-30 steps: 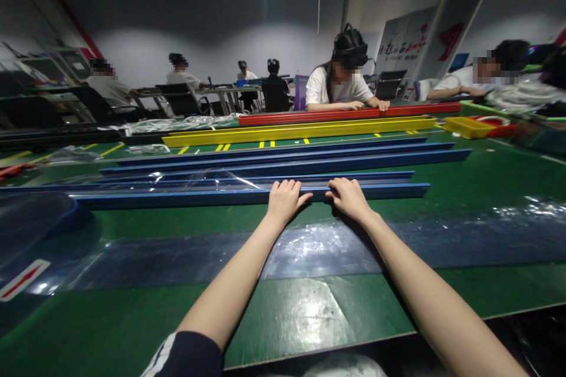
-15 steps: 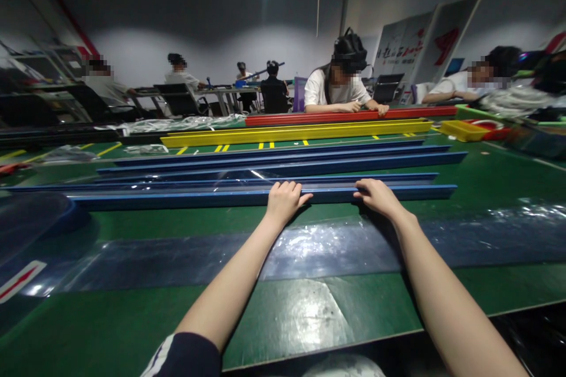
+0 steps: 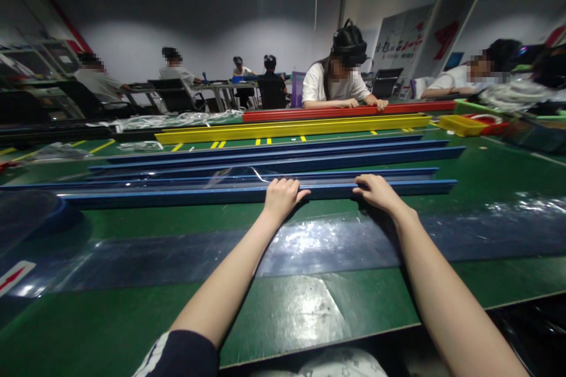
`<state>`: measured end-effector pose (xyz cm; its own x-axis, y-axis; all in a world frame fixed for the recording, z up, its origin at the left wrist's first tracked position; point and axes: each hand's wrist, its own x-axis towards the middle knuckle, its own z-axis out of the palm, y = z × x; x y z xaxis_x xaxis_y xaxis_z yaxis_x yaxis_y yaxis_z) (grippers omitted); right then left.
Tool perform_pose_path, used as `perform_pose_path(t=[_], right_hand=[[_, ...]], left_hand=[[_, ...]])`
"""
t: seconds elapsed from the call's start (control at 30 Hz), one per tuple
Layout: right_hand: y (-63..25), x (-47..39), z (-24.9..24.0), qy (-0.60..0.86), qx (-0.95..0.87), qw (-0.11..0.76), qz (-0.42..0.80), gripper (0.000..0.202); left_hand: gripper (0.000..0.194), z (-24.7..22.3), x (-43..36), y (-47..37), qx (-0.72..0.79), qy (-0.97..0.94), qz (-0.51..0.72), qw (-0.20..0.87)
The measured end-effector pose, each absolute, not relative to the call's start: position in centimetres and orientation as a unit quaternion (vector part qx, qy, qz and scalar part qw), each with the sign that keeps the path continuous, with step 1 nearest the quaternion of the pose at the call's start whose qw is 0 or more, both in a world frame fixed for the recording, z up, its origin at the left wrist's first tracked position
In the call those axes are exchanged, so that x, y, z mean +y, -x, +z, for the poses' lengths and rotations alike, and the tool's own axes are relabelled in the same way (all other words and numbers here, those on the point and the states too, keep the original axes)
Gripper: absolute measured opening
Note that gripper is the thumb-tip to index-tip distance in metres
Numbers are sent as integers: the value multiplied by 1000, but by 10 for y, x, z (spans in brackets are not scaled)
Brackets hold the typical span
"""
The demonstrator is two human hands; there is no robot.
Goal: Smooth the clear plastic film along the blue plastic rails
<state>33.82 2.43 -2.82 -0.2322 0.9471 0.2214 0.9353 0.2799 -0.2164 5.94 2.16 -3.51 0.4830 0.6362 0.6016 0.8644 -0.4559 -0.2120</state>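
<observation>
My left hand [image 3: 282, 195] is closed over the near wall of a long blue plastic channel [image 3: 177, 195], its fingers over the rim and its thumb on the front side. Farther right, my right hand [image 3: 375, 191] grips the same wall with curled fingers; some fingertips are hidden behind it. Clear plastic film [image 3: 234, 175] lies along the channel left of my hands, partly raised and glinting. Beneath my forearms, a wide transparent plastic strip [image 3: 327, 244] runs across the green table [image 3: 292, 318].
Several more blue channels [image 3: 287, 156] lie behind mine. Beyond are a yellow channel [image 3: 287, 128] and a red channel [image 3: 411, 107], the red one under a co-worker's hands. A curled roll of clear strip [image 3: 26, 212] stands at left. A yellow tray [image 3: 462, 125] sits at back right.
Both hands keep almost the same place on the channel. The view has shifted slightly, and the film left of my hands has changed shape a little.
</observation>
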Motion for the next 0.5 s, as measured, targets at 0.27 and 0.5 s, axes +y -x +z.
perform_pose_path(t=[0.27, 0.5], right_hand=[[-337, 24, -26, 601, -784, 150, 21, 19], [-336, 23, -24, 604, -783, 146, 27, 20]], left_hand=[[45, -37, 22, -60, -485, 815, -217, 232], [48, -38, 22, -61, -494, 815, -207, 222]])
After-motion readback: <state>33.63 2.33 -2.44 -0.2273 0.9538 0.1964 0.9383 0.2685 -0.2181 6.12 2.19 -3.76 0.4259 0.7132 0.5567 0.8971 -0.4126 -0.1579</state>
